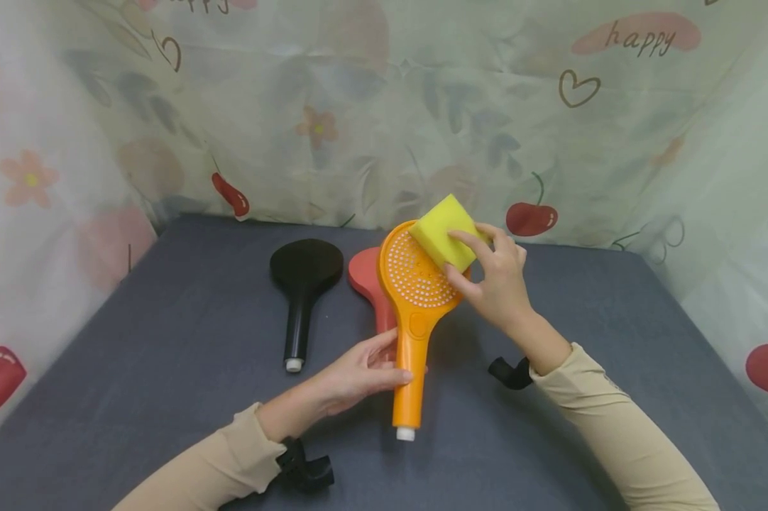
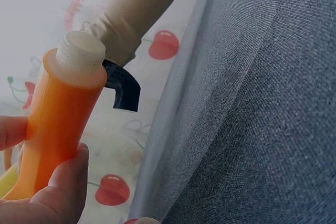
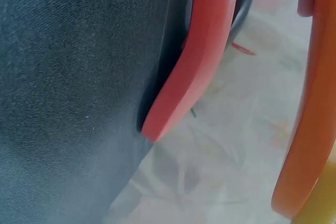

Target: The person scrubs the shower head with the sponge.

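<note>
An orange shower head (image 1: 412,355) is held up above the table, its round face of white nozzles toward the head camera. My left hand (image 1: 365,372) grips its handle, thumb across the front; in the left wrist view the white threaded end (image 2: 81,51) of the handle points up. With thumb and fingers my right hand (image 1: 495,273) pinches a yellow sponge (image 1: 444,231), which lies against the upper right of the nozzle face. The right wrist view shows the orange head (image 3: 310,150) from its side, a sliver of sponge at its edge.
On the dark grey cloth-covered table (image 1: 186,341) lie a black shower head (image 1: 304,273) to the left and a red one (image 1: 363,270) partly hidden behind the orange one. A patterned curtain (image 1: 384,121) closes off the back and sides. Black wrist mounts (image 1: 307,468) hang below the sleeves.
</note>
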`<state>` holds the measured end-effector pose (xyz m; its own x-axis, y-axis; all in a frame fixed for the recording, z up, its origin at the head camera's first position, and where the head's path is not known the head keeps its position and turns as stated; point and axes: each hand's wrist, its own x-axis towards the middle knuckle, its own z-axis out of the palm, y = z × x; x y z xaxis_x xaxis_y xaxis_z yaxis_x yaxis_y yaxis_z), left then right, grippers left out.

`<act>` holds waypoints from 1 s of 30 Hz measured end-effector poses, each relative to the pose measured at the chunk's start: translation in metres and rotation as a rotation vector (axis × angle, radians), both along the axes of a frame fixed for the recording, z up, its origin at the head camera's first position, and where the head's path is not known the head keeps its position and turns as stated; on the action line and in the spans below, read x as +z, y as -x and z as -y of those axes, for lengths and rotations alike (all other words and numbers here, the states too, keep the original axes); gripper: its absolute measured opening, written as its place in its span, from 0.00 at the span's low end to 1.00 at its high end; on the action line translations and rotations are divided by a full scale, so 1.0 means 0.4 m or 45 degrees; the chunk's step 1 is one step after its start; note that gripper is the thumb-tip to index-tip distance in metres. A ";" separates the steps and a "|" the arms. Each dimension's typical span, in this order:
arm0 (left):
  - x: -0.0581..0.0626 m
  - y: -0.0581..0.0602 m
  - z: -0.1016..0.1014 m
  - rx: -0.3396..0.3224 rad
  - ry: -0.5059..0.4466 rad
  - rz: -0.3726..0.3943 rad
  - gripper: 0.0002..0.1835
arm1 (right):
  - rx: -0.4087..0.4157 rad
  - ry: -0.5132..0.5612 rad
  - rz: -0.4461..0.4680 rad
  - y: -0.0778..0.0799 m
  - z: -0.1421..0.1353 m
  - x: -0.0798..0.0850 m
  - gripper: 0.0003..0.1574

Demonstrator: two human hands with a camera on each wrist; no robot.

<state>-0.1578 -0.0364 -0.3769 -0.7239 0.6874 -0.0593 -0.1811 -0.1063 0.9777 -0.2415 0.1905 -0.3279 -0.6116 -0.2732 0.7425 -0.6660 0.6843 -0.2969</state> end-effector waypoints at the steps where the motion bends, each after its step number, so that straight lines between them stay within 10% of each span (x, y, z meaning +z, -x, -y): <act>1: 0.000 0.000 0.000 -0.001 -0.002 0.002 0.43 | -0.001 0.003 0.006 -0.002 -0.001 -0.001 0.26; 16: 0.000 0.003 0.002 0.045 0.009 0.006 0.41 | 0.204 -0.175 -0.043 -0.062 0.036 -0.029 0.30; 30: 0.003 0.001 0.001 0.028 -0.002 0.009 0.40 | 0.045 -0.062 -0.002 0.000 -0.016 -0.012 0.27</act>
<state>-0.1581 -0.0368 -0.3758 -0.7386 0.6711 -0.0635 -0.1855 -0.1119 0.9763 -0.2414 0.1968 -0.3325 -0.5995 -0.3308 0.7288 -0.6907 0.6739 -0.2623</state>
